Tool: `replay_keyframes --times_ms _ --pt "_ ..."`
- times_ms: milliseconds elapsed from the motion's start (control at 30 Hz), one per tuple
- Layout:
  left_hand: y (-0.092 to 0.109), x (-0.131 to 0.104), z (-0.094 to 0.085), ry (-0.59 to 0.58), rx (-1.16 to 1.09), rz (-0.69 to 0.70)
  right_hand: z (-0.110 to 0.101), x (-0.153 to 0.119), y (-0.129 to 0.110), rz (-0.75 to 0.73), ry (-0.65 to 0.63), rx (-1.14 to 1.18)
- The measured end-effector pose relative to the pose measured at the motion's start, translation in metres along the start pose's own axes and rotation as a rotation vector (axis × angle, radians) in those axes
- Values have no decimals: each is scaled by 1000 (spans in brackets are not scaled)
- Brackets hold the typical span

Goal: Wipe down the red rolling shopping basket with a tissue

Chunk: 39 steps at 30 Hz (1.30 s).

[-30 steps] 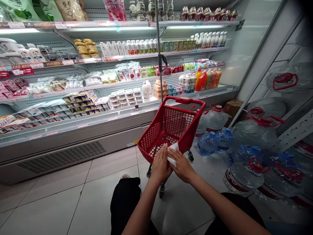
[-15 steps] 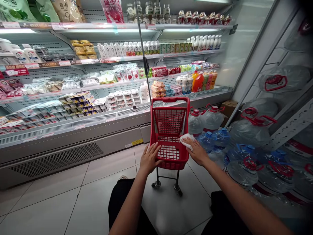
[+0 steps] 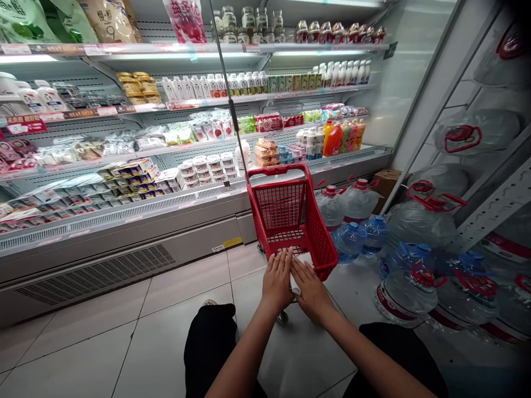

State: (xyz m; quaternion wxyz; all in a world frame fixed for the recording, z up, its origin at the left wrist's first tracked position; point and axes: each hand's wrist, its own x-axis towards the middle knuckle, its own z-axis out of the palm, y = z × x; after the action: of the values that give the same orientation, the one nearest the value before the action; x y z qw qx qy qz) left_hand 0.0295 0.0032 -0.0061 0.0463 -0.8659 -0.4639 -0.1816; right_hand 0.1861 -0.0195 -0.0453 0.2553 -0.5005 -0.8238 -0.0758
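A small red shopping cart (image 3: 326, 243) stands turned at an angle in front of me, its basket a plastic grid. My left hand (image 3: 277, 281) lies on the near rim of the basket with its fingers stretched out flat. Right beside it, almost touching, my right hand (image 3: 310, 292) presses a white cloth (image 3: 305, 258) against the same rim. Parts of the cloth stick out past the fingers and between the two hands. My hands hide the middle of the near rim and most of the cart's legs.
Behind the cart runs an open refrigerated case (image 3: 199, 226) with shelves of yogurt cups, bottles and packs. Large water bottles (image 3: 404, 293) crowd the floor at right, some beside the cart. A dark pole (image 3: 233, 113) rises behind the cart. My knees (image 3: 209, 342) flank the tiled floor.
The cart has swung round, its near end moving right. My right hand has brought the cloth from the right rim to the near rim. My left hand has moved right, next to it.
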Motion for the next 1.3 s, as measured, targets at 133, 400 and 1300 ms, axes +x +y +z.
replay_keyframes --times_ms 133,400,1300 --pt "-1 0 -7 -5 -44 60 -8 -12 -6 -27 2 22" --pt "-48 46 -29 -130 -67 260 -44 -60 64 155 25 -58" --pt "-71 56 -32 149 80 -82 -37 -70 94 311 105 -109"
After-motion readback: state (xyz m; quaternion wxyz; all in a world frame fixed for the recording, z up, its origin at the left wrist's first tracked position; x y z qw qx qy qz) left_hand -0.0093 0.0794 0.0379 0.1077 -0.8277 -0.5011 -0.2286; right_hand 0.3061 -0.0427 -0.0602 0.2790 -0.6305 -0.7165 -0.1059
